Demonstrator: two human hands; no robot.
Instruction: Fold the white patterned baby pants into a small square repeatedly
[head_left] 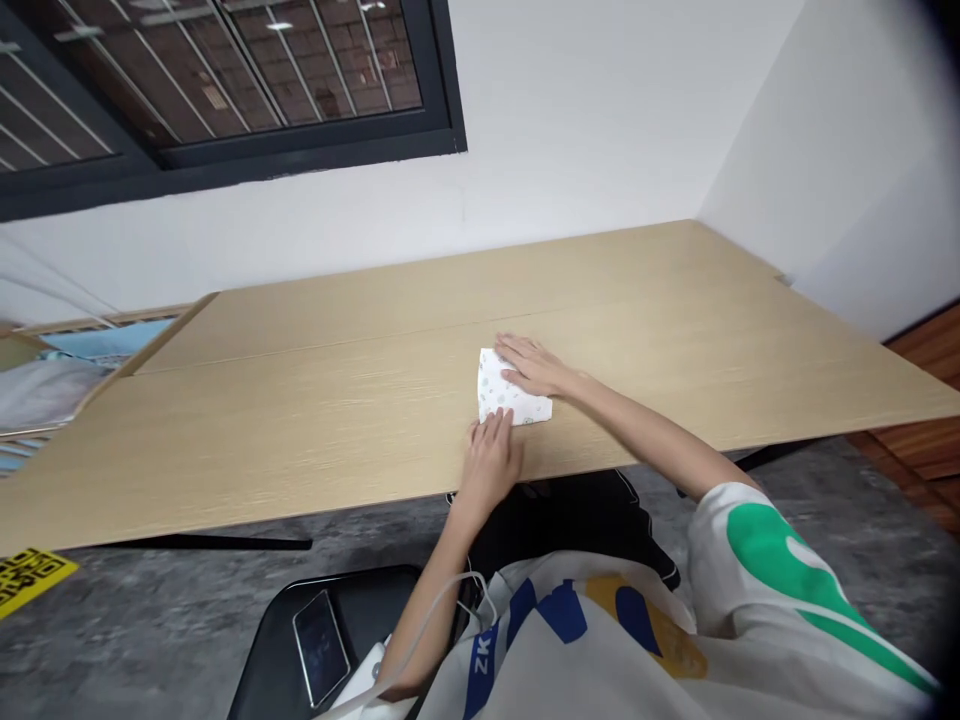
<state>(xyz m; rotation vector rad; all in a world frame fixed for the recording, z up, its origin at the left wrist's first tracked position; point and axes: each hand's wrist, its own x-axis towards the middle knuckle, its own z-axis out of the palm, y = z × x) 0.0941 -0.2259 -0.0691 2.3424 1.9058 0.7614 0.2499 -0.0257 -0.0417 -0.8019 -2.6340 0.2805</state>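
Note:
A small white sheet with a printed pattern of little grey-green motifs lies on the wooden table. Whether it is paper or cloth I cannot tell. My right hand rests on its upper right part with the fingers stretched out flat, covering that corner. At the lower edge, the fingertips of my left hand touch the sheet, the fingers extended and the wrist near the table's front edge. Neither hand is closed round anything.
A black stool at lower left carries a phone and a white object with a cable. Beyond the table's left end are bundled light-coloured things. A white wall and a barred window stand behind.

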